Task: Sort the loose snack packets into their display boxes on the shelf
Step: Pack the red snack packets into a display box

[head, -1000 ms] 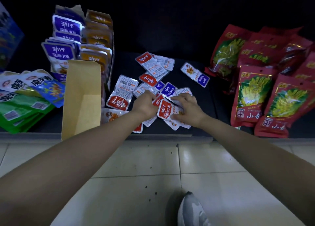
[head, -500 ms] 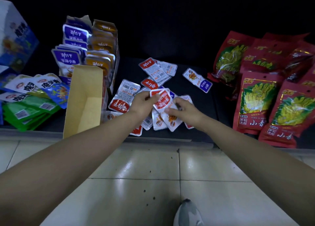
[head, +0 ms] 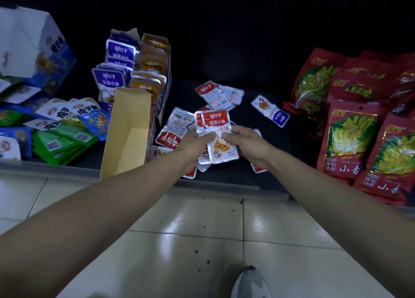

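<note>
near the middle of the shelf's (head: 235, 179) front edge, both hands hold one small stack of red-topped packets (head: 216, 124) above the loose ones lying there. the left hand (head: 190, 147) grasps the stack from its left side, with the thumb across the front. the right hand (head: 249, 145) pinches its right side. the stack is held face-up and slightly fanned, red bands at the far end, so it looks as if it is being squared up to go in as one bundle rather than singly. how many packets it holds cannot be told, but at least two red bands show.

the likely target is the open cardboard box (head: 128, 127) at the front edge, just left of the hands. its tan inside is bare as far as can be seen. behind it, toward the back left, a box of purple packets (head: 116, 73) and a box of orange packets (head: 152, 60) stand with their contents upright in rows. this suggests each colour has its own box and red belongs in the bare one.

sorting seems only partway done. more loose packets (head: 213, 94) lie scattered behind the hands in the middle of the shelf, a blue-ended packet (head: 270, 111) lies apart to the right, and a few sit under the hands. big red bags (head: 352, 140) fill the right end, and green and blue pouches (head: 65, 140) fill the left end.
</note>
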The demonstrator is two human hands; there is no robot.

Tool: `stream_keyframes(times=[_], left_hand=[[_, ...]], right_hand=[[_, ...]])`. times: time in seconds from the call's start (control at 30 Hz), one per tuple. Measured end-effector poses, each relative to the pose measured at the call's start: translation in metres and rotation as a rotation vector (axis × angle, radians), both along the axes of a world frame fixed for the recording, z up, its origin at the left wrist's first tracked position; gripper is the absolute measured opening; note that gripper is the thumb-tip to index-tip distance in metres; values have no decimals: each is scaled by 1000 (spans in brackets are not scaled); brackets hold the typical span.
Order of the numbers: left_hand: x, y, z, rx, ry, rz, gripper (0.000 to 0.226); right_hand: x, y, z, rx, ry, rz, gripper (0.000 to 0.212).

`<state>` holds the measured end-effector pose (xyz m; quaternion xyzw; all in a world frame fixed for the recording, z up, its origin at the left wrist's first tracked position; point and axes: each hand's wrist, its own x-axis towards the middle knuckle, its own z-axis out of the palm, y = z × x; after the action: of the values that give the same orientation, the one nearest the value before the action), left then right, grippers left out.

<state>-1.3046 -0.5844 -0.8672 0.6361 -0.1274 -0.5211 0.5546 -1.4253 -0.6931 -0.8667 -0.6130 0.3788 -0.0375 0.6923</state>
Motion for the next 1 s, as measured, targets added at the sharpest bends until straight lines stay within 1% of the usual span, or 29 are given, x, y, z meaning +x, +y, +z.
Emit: stream_keyframes(times=[0.1, 0.17, 0.23, 0.27, 0.33, 0.4, 0.43, 0.47, 0.5, 0.53, 0.57, 0.6, 0.63, 0.67, 0.7, 0.73, 0.77, 0.8, 0.87, 1.0], left_hand=[[3, 5, 3, 13, -2, 11, 18], [4, 9, 2, 33, -45, 22, 23], [5, 13, 2, 55, -67, 52, 21], [6, 14, 2, 66, -62, 70, 19], [6, 15, 4, 80, -28, 102, 23], [4, 15, 8, 61, 7, 90, 29], [2, 14, 11, 35, -8, 57, 26], [-1, 12, 14, 13, -53, 27, 17], [-4, 11, 16, -4, -100, 18, 7], [-5, 9, 18, -5, -139, 28, 3], [-7, 7, 19, 10, -173, 42, 5], [-7, 5, 19, 29, -192, 47, 4], [-7, 4, 17, 47, -200, 49, 3], [-7, 3, 16, 57, -200, 44, 6], [-7, 3, 14, 61, -195, 34, 10], [-7, 2, 11, 60, -192, 23, 13], [-8, 2, 8, 66, -200, 18, 17], [-8, 2, 6, 79, -214, 9, 19], [-8, 1, 0, 102, -236, -9, 20], [-9, -1, -5, 116, -287, -43, 19]], right_hand=[[-4, 0, 8, -40, -7, 2, 24], [-5, -5, 13, -88, -27, -94, 20], [-10, -15, 18, -124, -13, -210, 21], [-13, -19, 21, -117, -1, -225, 21], [-14, -17, 23, -67, 16, -160, 17], [-11, -4, 21, -46, 51, -39, 12], [-9, 2, 19, -49, 65, 10, 11], [-7, 6, 18, -47, 64, 37, 10], [-6, 7, 18, -37, 51, 40, 9], [-7, 6, 20, -35, 42, 23, 9], [-10, 1, 19, -68, 58, -9, 12], [-16, -7, 18, -161, 114, -49, 18], [-22, -16, 13, -320, 231, -87, 27], [-30, -23, 6, -497, 391, -102, 42], [-38, -27, -1, -636, 575, -86, 60], [-45, -26, -8, -706, 743, -38, 78], [-50, -23, -12, -743, 865, 34, 90], [-53, -21, -16, -767, 925, 110, 96], [-56, -22, -20, -786, 898, 157, 93], [-60, -36, -20, -776, 825, 123, 87]])
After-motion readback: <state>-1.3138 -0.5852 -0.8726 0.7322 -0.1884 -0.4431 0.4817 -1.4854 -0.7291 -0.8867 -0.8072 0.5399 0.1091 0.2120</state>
